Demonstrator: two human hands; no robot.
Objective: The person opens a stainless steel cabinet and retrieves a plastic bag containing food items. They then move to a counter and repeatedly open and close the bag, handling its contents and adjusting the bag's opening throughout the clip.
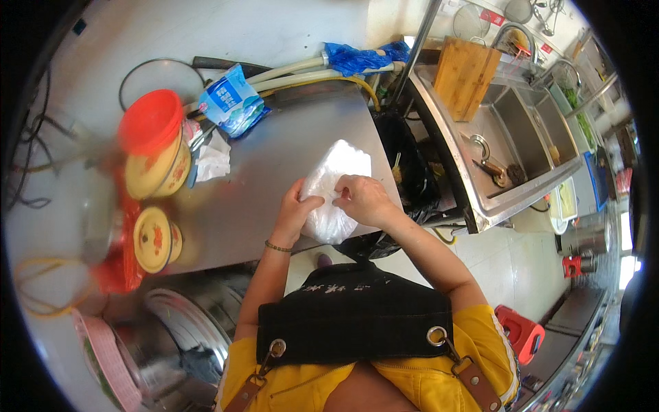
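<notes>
A bundle of white translucent plastic, apparently plastic bags (337,159), is in front of me over the near right part of the steel table (273,154). My left hand (298,208) grips its left side, the thumb lying across the front. With bent fingers, my right hand (363,198) pinches the plastic near the middle of the bundle. The two hands are close together, and the right one hides part of the plastic. Whether anything is inside the bundle I cannot tell.
Red plastic bowls (152,121) sit on a yellow enamel basin (159,172) at the left. Near them are a lidded enamel pot (154,239), crumpled tissue (213,159) and a blue packet (231,103). A black bin bag (406,159) separates the table from a steel sink (494,203) holding a wooden cutting board (463,77).
</notes>
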